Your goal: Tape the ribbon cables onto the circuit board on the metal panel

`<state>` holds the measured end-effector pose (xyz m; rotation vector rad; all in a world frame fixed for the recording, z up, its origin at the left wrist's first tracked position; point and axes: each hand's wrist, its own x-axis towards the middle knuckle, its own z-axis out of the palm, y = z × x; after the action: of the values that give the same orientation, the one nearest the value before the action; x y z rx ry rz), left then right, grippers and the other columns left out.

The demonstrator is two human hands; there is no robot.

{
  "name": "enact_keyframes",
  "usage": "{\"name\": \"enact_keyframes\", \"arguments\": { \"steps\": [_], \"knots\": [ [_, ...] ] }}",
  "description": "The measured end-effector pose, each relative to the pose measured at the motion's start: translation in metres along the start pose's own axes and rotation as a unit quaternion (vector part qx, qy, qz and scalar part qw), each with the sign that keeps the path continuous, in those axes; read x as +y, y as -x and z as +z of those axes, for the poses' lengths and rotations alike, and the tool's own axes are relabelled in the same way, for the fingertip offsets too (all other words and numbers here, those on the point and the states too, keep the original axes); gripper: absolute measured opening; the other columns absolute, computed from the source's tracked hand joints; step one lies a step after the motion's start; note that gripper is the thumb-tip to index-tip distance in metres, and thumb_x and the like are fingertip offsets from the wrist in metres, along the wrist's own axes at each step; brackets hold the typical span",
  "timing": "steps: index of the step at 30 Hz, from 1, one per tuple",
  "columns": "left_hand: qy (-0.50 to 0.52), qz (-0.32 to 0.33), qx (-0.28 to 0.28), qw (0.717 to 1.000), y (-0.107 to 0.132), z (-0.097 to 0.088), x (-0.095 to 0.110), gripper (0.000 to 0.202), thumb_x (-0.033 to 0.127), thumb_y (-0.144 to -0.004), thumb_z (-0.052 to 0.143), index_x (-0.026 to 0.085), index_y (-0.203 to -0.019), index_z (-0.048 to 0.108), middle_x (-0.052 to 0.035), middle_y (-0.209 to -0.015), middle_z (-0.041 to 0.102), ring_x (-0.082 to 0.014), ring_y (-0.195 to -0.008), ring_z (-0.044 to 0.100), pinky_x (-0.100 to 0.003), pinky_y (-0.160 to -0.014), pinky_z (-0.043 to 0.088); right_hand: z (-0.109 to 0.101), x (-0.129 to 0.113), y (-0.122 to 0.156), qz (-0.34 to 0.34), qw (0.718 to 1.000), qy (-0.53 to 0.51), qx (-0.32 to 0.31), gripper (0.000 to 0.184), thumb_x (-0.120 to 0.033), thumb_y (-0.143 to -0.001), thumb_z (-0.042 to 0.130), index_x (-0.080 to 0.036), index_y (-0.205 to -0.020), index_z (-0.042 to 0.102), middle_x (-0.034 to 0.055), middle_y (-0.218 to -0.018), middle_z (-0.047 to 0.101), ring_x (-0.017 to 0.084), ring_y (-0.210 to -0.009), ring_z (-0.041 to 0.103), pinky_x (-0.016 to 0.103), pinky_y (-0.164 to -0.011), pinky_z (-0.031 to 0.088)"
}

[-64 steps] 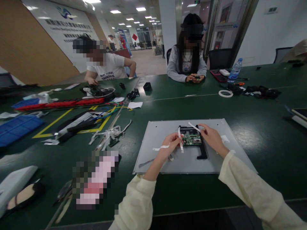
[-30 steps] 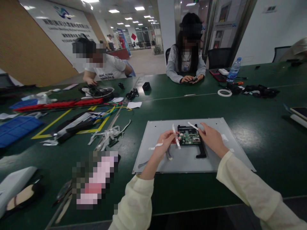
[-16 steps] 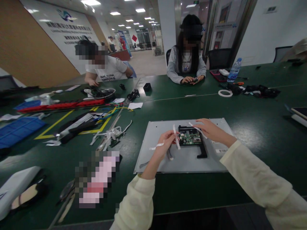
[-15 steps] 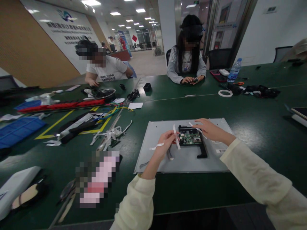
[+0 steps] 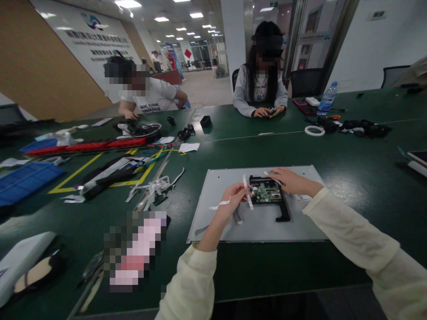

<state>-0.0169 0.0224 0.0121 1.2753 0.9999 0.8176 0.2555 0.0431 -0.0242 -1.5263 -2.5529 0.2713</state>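
A grey metal panel (image 5: 213,186) lies flat on the green table in front of me. A green circuit board (image 5: 265,193) in a black bracket (image 5: 283,213) sits on its middle. My left hand (image 5: 231,201) is closed in a pinch on white ribbon strips (image 5: 247,195) just left of the board. My right hand (image 5: 289,181) rests on the board's upper right corner, fingers pressed on another white ribbon strip (image 5: 271,176) there.
Loose cables and white strips (image 5: 151,189) lie left of the panel, beside yellow tape lines (image 5: 96,171) and a blue tray (image 5: 23,178). A tape roll (image 5: 314,130) and water bottle (image 5: 327,98) stand far right. Two other people sit across the table.
My right hand slid from the board's right side up to its top right corner and lowered onto the strip. My left hand stayed pinched on its strips, shifting slightly.
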Motion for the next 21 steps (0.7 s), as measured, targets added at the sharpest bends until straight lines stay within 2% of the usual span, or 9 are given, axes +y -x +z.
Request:
{"name": "enact_keyframes", "arguments": {
  "steps": [5,9,13,21],
  "knots": [
    [-0.004,-0.005,0.000,1.000,0.002,0.002,0.003,0.028,0.036,-0.073,0.063,0.015,-0.090,0.067,-0.0026,-0.071,0.063,-0.0119,-0.064,0.056,-0.022,-0.060,0.041,0.004,0.003,0.000,0.009,1.000,-0.010,0.003,0.077,-0.001,-0.065,0.044,-0.018,-0.140,0.041,0.0107,-0.147,0.035,0.024,-0.136,0.029,0.044,-0.111,0.027],
    [-0.009,-0.004,0.005,1.000,0.001,0.002,0.003,0.026,0.035,-0.073,0.063,0.015,-0.090,0.067,-0.0021,-0.070,0.063,-0.0114,-0.063,0.056,-0.021,-0.059,0.041,0.008,0.001,0.001,0.019,1.000,-0.002,0.015,0.078,-0.001,-0.066,0.043,-0.023,-0.142,0.039,0.0072,-0.148,0.035,0.023,-0.137,0.029,0.046,-0.111,0.027],
    [-0.008,-0.002,0.003,1.000,0.000,0.002,0.000,0.025,0.034,-0.074,0.062,0.015,-0.090,0.067,-0.0022,-0.071,0.063,-0.0115,-0.064,0.056,-0.021,-0.059,0.041,0.014,-0.002,0.004,0.032,0.999,0.028,0.022,0.077,-0.001,-0.070,0.044,-0.024,-0.143,0.036,0.0067,-0.148,0.035,0.027,-0.137,0.029,0.047,-0.110,0.029],
    [-0.008,-0.001,0.002,1.000,0.000,0.002,0.000,0.024,0.033,-0.074,0.062,0.015,-0.090,0.067,-0.0020,-0.070,0.063,-0.0114,-0.064,0.056,-0.021,-0.059,0.041,0.009,-0.011,-0.010,0.099,0.992,0.054,-0.049,0.083,-0.003,-0.068,0.051,-0.029,-0.145,0.032,0.0081,-0.151,0.028,0.035,-0.135,0.031,0.053,-0.102,0.035]
  ]
}}
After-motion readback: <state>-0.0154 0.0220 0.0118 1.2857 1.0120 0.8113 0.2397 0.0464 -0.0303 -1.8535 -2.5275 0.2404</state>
